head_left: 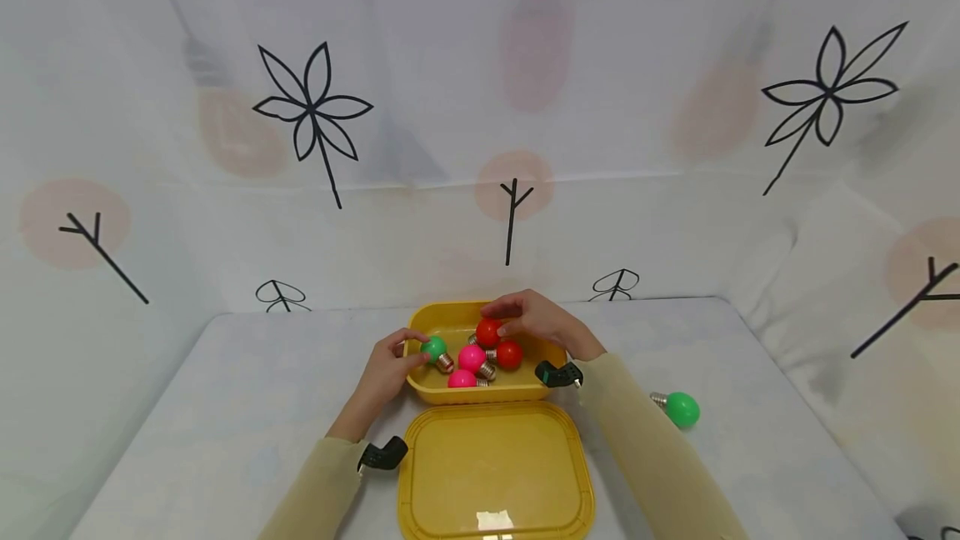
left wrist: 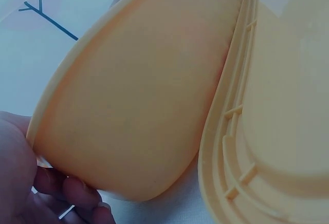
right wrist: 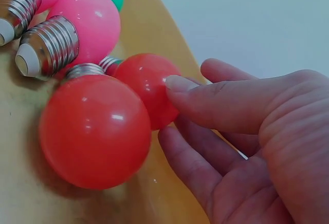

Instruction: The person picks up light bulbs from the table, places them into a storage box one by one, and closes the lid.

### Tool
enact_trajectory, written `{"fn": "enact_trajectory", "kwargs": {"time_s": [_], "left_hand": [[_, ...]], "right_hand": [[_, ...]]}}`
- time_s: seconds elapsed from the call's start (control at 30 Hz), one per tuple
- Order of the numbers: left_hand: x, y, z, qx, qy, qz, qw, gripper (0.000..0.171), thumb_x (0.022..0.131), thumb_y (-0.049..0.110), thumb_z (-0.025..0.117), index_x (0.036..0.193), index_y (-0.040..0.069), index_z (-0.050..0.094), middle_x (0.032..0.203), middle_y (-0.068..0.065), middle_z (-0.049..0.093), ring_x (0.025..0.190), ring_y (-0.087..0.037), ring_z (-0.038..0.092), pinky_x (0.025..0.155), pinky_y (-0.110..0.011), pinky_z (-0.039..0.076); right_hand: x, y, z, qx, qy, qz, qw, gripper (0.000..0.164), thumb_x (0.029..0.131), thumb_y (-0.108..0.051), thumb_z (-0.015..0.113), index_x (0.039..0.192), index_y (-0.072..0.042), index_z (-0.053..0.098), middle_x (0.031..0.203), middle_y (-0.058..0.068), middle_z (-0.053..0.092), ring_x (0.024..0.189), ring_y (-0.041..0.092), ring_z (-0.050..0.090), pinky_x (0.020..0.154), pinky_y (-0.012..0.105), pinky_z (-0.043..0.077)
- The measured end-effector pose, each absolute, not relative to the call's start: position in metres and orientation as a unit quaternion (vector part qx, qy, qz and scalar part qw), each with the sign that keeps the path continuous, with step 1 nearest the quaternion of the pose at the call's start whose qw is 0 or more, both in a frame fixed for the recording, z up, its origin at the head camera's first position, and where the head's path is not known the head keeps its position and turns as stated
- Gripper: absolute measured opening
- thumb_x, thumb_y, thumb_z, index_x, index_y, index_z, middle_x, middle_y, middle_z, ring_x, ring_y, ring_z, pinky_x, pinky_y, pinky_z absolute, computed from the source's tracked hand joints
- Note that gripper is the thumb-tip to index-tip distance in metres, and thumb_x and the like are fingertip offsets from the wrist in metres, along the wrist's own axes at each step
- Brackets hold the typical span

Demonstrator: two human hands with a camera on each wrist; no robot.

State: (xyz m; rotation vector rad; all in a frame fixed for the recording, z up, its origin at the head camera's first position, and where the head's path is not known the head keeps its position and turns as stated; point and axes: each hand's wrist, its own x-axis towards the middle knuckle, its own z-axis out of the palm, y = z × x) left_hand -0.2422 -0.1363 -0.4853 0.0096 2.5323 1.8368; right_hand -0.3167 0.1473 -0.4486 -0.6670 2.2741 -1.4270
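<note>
Coloured light bulbs with silver screw bases lie in a yellow plastic box (head_left: 450, 396). At its left end, my left hand (head_left: 386, 369) reaches over the rim and holds a green bulb (head_left: 432, 347) between thumb and index finger. Its other fingers (left wrist: 82, 191) curl outside the box wall. My right hand (head_left: 536, 319) comes in over the back right side, its thumb touching a red bulb (right wrist: 149, 88) and its fingers around the far side. A second red bulb (right wrist: 95, 131) and two pink bulbs (head_left: 472, 358) (head_left: 462, 379) lie beside these.
The flat yellow lid (head_left: 495, 469) lies on the table in front of the box. Another green bulb (head_left: 682, 410) is on the table to the right, beyond my right sleeve (head_left: 645, 432). A white cloth with black plant drawings (head_left: 311, 107) hangs behind.
</note>
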Motion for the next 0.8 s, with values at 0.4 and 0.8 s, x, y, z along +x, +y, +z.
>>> {"fn": "enact_trajectory", "kwargs": {"time_s": [0.4, 0.8], "left_hand": [[-0.2396, -0.1339, -0.4785, -0.013, 0.810, 0.586, 0.012, 0.018, 0.088, 0.006, 0.071, 0.106, 0.008, 0.070, 0.132, -0.013, 0.056, 0.110, -0.030, 0.046, 0.074, -0.029, 0.042], [-0.2423, -0.1341, -0.4839, -0.017, 0.808, 0.588, 0.011, 0.017, 0.088, 0.006, 0.071, 0.104, 0.010, 0.071, 0.131, -0.011, 0.057, 0.106, -0.028, 0.048, 0.074, -0.027, 0.043]], "right_hand": [[-0.3191, 0.1472, -0.4487, -0.238, 0.799, -0.518, 0.193, 0.039, 0.090, 0.002, 0.068, 0.128, -0.002, 0.066, 0.127, 0.013, 0.065, 0.122, 0.028, 0.058, 0.104, 0.040, 0.043], [-0.3203, 0.1479, -0.4497, -0.226, 0.800, -0.523, 0.188, 0.039, 0.090, 0.001, 0.068, 0.128, -0.006, 0.066, 0.128, 0.011, 0.066, 0.122, 0.026, 0.059, 0.104, 0.041, 0.043]]}}
